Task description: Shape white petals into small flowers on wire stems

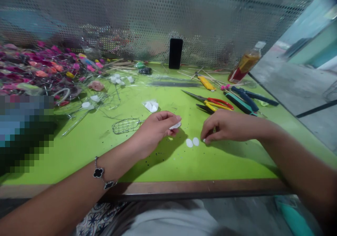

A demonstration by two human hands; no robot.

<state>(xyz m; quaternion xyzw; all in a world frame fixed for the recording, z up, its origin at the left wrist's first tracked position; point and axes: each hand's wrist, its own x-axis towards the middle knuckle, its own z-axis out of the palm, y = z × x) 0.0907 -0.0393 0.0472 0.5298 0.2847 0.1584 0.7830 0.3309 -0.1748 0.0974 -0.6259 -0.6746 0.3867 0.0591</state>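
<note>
Two white ovals (196,142), left hand (158,128) gripping partly hidden white piece (176,125), right hand (219,125) pinching mostly hidden bit (204,140)

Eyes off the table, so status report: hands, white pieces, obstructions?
Left hand: gripping white piece. Right hand: fingertips at small white bit. Two white ovals between hands, uncovered. Scissors just beyond right hand.

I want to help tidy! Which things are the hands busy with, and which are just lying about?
Seem in use:
white piece in left hand
white bit at right hand
two white ovals

Seem just lying about:
phone
bottle
blue-handled tool
</note>
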